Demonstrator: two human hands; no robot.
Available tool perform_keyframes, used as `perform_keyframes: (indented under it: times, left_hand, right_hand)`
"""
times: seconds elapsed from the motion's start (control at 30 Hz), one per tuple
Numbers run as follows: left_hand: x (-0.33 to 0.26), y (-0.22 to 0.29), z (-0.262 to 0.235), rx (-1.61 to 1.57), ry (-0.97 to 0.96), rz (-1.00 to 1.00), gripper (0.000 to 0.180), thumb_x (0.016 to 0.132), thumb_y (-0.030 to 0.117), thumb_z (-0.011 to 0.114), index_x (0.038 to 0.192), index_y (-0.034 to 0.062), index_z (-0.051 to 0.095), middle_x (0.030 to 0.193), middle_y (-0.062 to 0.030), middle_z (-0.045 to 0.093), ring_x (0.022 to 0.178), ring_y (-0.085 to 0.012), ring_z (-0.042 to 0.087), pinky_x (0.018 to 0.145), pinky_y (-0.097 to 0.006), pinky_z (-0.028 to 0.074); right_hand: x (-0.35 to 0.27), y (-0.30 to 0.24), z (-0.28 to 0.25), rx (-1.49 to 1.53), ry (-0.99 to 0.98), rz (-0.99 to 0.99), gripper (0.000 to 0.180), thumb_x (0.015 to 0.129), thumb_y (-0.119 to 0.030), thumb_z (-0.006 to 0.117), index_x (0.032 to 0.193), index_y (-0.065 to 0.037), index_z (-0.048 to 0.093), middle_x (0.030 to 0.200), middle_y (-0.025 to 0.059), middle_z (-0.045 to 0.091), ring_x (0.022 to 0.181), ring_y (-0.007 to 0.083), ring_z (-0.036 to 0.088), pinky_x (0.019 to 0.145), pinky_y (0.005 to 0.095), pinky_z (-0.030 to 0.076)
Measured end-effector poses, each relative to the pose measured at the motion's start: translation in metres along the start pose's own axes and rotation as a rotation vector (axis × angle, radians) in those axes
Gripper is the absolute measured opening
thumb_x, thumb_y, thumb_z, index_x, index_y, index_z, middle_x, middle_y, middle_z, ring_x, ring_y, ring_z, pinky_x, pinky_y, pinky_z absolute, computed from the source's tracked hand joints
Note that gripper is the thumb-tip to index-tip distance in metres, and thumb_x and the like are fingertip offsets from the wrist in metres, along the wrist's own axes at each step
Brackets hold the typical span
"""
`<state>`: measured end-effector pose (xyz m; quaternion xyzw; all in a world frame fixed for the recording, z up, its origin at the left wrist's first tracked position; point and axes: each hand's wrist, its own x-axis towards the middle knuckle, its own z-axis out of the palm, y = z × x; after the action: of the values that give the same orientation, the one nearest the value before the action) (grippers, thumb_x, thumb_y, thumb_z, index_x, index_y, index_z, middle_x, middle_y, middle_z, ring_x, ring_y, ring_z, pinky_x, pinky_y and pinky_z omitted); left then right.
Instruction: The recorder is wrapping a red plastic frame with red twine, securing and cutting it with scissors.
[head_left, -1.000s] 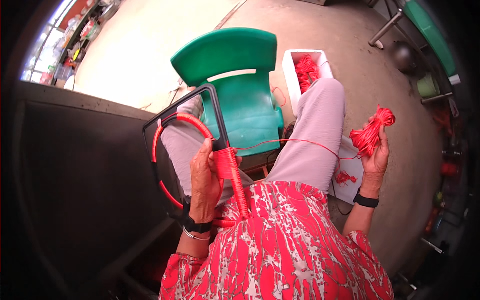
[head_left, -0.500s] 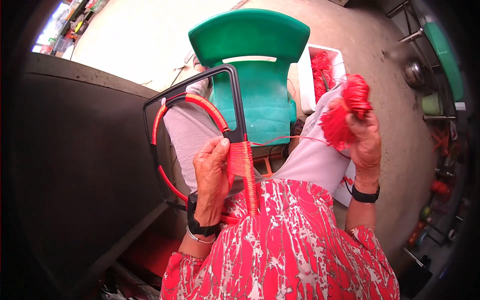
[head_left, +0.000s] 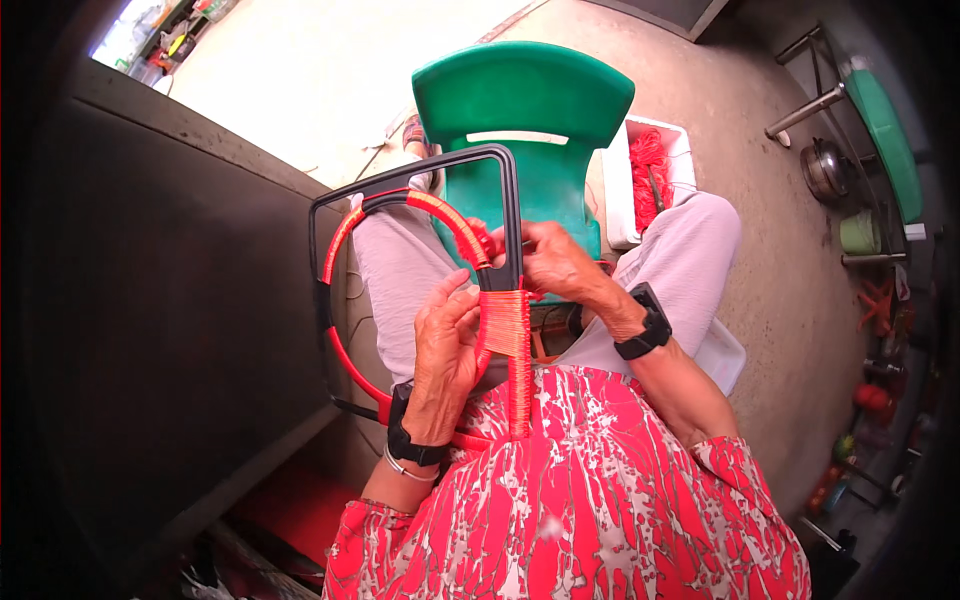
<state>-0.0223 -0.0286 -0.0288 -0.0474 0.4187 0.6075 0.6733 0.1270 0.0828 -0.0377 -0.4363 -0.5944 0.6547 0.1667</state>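
Observation:
A black frame (head_left: 328,262), squared outside with a round ring inside, leans against my lap. Red and orange cord is wound along parts of the ring and thickly down the right side, forming a wrapped band (head_left: 507,322). My left hand (head_left: 446,335) is beside this band, its fingers loosely raised and apart near the ring. At the frame's upper right side, my right hand (head_left: 560,262) grips a bundle of red cord (head_left: 474,240). Part of the bundle shows inside the frame, left of its side bar; the bar and my fingers hide the rest.
A green plastic chair (head_left: 520,95) stands just ahead. Beside it a white box (head_left: 620,200) holds more red cord (head_left: 648,170). A dark panel (head_left: 190,300) rises at my left. On the right are a metal rack (head_left: 810,110), a pot (head_left: 825,168) and a green container (head_left: 858,232).
My right hand has swung left from above my right knee to the frame, bringing the cord bundle with it. My left fingers have loosened from the frame's corner.

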Motion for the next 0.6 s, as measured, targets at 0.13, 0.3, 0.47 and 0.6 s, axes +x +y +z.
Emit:
perform_keyframes:
  times: [0.13, 0.3, 0.47, 0.6]
  left_hand:
    - [-0.003, 0.005, 0.011, -0.096, -0.106, -0.045, 0.034, 0.089, 0.001, 0.055, 0.122, -0.0016, 0.047, 0.097, -0.0102, 0.061, 0.081, -0.0202, 0.064, 0.077, -0.033, 0.057]
    - [0.001, 0.0, 0.014, -0.032, -0.065, 0.038, 0.03, 0.093, 0.008, 0.055, 0.121, 0.0025, 0.048, 0.097, -0.0093, 0.062, 0.086, -0.0201, 0.064, 0.077, -0.037, 0.059]
    - [0.003, -0.004, 0.008, -0.058, -0.012, 0.156, 0.019, 0.093, 0.008, 0.055, 0.112, 0.0048, 0.052, 0.085, -0.0054, 0.062, 0.07, -0.0119, 0.06, 0.062, -0.026, 0.054]
    - [-0.008, -0.006, 0.011, 0.055, -0.006, 0.347, 0.013, 0.094, 0.013, 0.057, 0.105, 0.0072, 0.054, 0.077, -0.0023, 0.061, 0.064, -0.0086, 0.057, 0.054, -0.021, 0.048]
  right_hand:
    - [0.005, 0.005, 0.009, -0.037, -0.114, -0.341, 0.027, 0.08, -0.012, 0.07, 0.104, -0.001, 0.066, 0.091, 0.009, 0.066, 0.086, 0.017, 0.062, 0.079, 0.0303, 0.049]
    - [0.006, 0.004, 0.007, -0.142, -0.144, -0.437, 0.029, 0.082, -0.016, 0.068, 0.106, 0.0, 0.063, 0.105, 0.0121, 0.062, 0.098, 0.0259, 0.059, 0.089, 0.0355, 0.045]
    - [-0.036, -0.003, -0.01, -0.248, 0.26, -0.298, 0.019, 0.089, -0.016, 0.059, 0.096, 0.001, 0.064, 0.097, 0.0098, 0.064, 0.089, 0.0179, 0.061, 0.077, 0.0297, 0.049]
    - [-0.087, -0.004, -0.01, 0.172, -0.047, 0.183, 0.021, 0.093, -0.018, 0.057, 0.096, 0.001, 0.065, 0.074, 0.0041, 0.063, 0.063, 0.0099, 0.058, 0.06, 0.0224, 0.048]
